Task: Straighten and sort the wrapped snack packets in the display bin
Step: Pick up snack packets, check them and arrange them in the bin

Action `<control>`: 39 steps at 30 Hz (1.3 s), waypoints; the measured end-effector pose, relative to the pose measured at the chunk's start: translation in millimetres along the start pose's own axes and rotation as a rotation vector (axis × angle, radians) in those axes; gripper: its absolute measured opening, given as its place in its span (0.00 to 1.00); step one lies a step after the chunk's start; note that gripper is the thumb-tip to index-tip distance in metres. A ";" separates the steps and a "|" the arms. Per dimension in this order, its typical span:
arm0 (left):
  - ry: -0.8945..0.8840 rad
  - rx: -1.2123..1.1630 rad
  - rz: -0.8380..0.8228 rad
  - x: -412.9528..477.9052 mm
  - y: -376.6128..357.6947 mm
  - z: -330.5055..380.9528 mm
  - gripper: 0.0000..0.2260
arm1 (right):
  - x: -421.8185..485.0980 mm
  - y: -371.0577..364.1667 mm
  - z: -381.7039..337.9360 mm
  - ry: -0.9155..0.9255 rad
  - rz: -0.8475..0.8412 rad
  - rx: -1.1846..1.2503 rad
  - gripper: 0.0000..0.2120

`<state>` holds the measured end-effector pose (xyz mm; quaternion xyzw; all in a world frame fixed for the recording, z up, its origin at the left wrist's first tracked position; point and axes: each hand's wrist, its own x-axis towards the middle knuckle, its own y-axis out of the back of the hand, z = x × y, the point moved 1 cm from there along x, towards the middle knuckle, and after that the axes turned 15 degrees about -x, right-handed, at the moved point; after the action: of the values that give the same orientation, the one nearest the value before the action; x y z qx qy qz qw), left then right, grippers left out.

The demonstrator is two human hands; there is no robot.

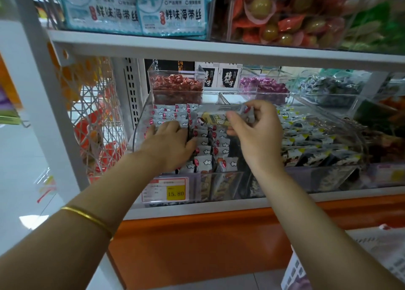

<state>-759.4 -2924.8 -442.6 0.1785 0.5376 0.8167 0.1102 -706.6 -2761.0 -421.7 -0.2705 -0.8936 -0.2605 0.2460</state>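
A clear plastic display bin [140, 125] on the lower shelf holds rows of small white snack packets [206, 149] printed with clouds and red dots. My left hand [171, 140] lies flat on the left rows, fingers straight, pressing the packets down. My right hand [256, 123] is raised above the middle of the bin and pinches a small bunch of packets [219, 115], one with a yellow label, between thumb and fingers. The packets under both hands are hidden.
Dark and white packets [306, 140] fill the neighbouring bin on the right. Behind stand clear bins of red sweets [177, 86] and purple sweets [263, 86]. A shelf board [219, 51] hangs low overhead. A price tag [165, 190] reads 15.80. A white lattice side panel [94, 119] closes the left.
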 end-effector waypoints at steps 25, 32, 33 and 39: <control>-0.011 -0.058 -0.028 -31.9 -2.1 1.0 0.25 | 83.5 -93.0 -3.3 0.371 -0.577 -0.638 0.09; 0.004 -0.113 -0.042 -31.5 -1.2 0.4 0.25 | 82.0 -118.8 -1.7 0.542 -0.609 -1.050 0.05; 0.007 -0.124 -0.041 -30.9 -0.7 0.1 0.25 | 80.9 -119.9 -2.9 0.548 -0.603 -1.059 0.04; 0.022 -0.175 -0.014 -30.4 0.2 0.7 0.24 | 87.2 -105.5 -15.8 0.326 -0.544 -0.575 0.06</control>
<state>-731.4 -2935.6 -447.4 0.1556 0.4667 0.8616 0.1252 -830.3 -2815.3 -394.4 -0.0379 -0.7727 -0.5938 0.2209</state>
